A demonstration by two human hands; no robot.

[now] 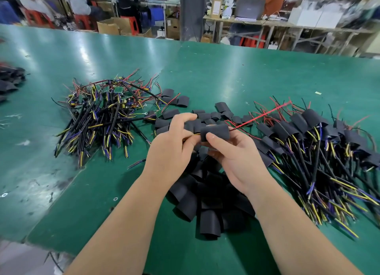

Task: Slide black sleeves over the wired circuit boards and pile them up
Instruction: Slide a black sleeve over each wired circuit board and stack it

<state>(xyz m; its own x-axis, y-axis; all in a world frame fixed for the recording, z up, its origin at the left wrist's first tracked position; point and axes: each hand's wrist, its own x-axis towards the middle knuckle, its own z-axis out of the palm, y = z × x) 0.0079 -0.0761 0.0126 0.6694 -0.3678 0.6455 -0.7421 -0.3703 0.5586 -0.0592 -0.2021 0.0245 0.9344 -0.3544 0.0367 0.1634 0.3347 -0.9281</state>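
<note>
My right hand (230, 157) grips a black sleeve (215, 131) that sits over a wired board, held above the table's middle. Red wires stick out of the sleeve's right end. My left hand (174, 143) pinches the yellow and black wires at its left end. The board itself is hidden inside the sleeve. A heap of bare wired circuit boards (102, 112) lies to the left. Empty black sleeves (205, 194) are heaped under and beyond my hands. Sleeved boards (312, 143) are piled at the right.
The green table (72, 192) reaches far ahead. More black sleeves (9, 81) lie at the left edge. Beyond the table are people on red stools, cardboard boxes, a grey pillar (192, 11) and a bench with a laptop.
</note>
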